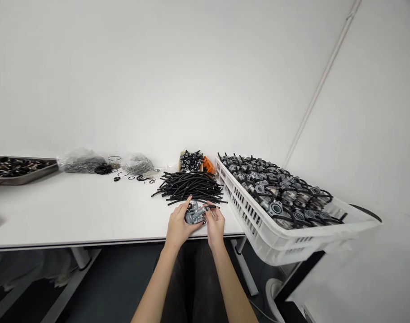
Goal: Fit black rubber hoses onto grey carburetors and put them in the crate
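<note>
Above the table's front edge, my left hand is closed around the side of a grey metal carburetor. My right hand pinches the end of a black rubber hose at the carburetor's right side. How far the hose sits on the carburetor cannot be made out, as fingers cover the joint. Just beyond both hands lies a loose pile of black rubber hoses on the white table.
To the right stands a white plastic crate with many carburetors fitted with black hoses. Behind the hose pile is a box of small black parts beside an orange piece. Plastic bags, black rings and a metal tray lie leftward.
</note>
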`<state>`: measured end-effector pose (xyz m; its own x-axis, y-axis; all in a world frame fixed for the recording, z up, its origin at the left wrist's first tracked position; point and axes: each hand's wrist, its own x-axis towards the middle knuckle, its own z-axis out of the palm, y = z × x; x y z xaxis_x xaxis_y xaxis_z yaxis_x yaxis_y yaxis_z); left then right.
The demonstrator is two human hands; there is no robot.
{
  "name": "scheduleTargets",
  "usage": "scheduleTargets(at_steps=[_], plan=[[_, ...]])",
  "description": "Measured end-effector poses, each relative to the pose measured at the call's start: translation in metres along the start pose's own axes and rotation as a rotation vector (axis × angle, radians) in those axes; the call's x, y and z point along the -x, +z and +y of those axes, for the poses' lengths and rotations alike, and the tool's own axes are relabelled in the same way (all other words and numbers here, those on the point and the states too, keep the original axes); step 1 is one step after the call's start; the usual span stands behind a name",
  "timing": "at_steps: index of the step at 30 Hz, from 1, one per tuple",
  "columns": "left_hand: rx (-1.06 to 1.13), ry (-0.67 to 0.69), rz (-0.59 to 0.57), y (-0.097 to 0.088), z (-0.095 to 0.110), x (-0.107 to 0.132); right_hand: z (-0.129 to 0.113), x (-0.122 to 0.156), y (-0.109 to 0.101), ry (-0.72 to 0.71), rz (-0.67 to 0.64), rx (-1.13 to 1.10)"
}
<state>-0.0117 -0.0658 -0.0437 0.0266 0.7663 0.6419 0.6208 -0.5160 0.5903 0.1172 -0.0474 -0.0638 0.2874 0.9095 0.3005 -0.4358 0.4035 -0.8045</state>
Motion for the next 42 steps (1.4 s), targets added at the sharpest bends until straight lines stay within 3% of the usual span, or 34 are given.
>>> scheduleTargets(at_steps=[11, 20, 28, 34, 42], plan=[[-0.075, -0.033, 0.042, 0.004, 0.011, 0.002, -0.005, -0.001, 0.003, 0.044, 0.053, -0.026], [-0.051, -0.018, -0.002, 0.001, 0.014, -0.003, -0.007, -0.002, 0.004, 0.062, 0.097, -0.042], [-0.025, 0.009, -0.064, -0.002, 0.007, -0.013, -0.007, -0.002, 0.003, 0.074, 0.136, -0.029], [0.077, -0.059, -0.074, -0.002, -0.001, -0.009, -0.002, -0.006, 0.001, 0.073, 0.184, -0.008], [0.168, -0.08, -0.09, -0.004, -0.002, -0.011, -0.01, -0.009, -0.002, 0.16, 0.105, -0.005]])
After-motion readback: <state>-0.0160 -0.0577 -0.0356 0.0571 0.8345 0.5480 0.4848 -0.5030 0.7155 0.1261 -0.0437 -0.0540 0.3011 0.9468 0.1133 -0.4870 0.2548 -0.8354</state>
